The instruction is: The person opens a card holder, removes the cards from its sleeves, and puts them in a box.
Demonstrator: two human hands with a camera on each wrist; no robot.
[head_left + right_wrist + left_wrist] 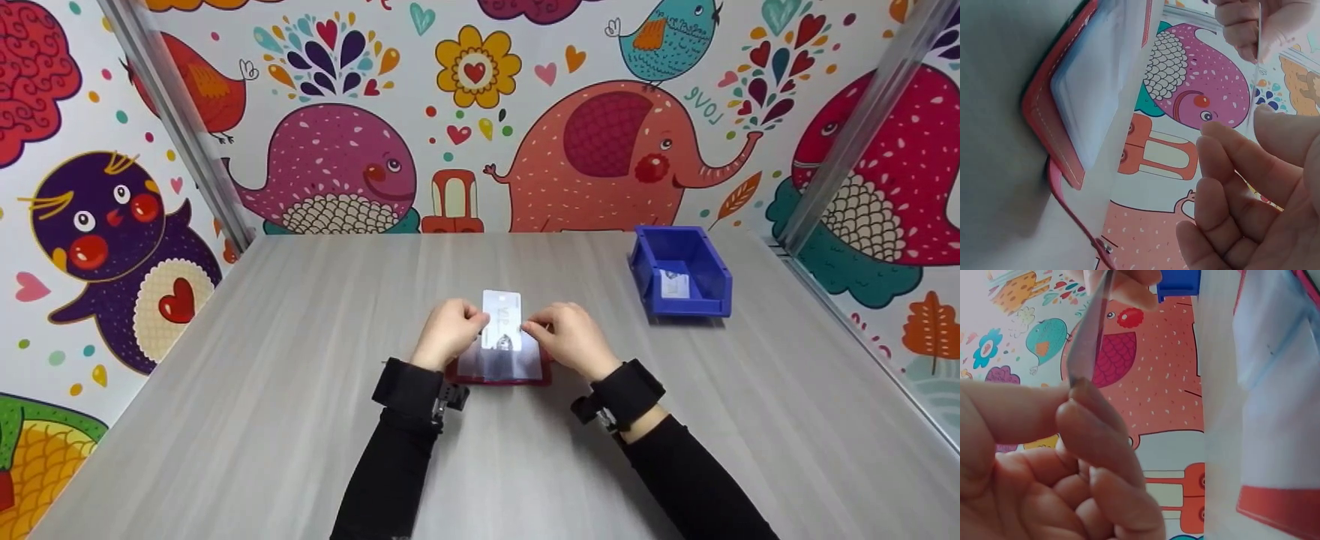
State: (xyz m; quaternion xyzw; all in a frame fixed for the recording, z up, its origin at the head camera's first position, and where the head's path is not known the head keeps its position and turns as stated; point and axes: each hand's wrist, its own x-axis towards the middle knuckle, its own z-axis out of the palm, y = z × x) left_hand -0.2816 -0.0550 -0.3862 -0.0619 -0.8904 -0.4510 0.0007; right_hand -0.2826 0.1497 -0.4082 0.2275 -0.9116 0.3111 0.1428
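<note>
A white card (502, 319) with small print is held upright above an opened red card holder (544, 375) with clear sleeves (1280, 433). My left hand (448, 332) pinches the card's left edge between thumb and fingers; in the left wrist view the card (1086, 343) appears nearly edge-on. On the opposite edge, the thumb and fingertips of my right hand (571, 337) hold the card. The right wrist view has the card holder (1044, 115) lying on the table with a thin red strap (1075, 216). The hands partly cover its sides.
A blue bin (690, 307) stands at the back right of the wood-grain table (300, 315), with a white card (674, 285) inside. Printed panels with cartoon animals and metal posts (184, 127) border the table.
</note>
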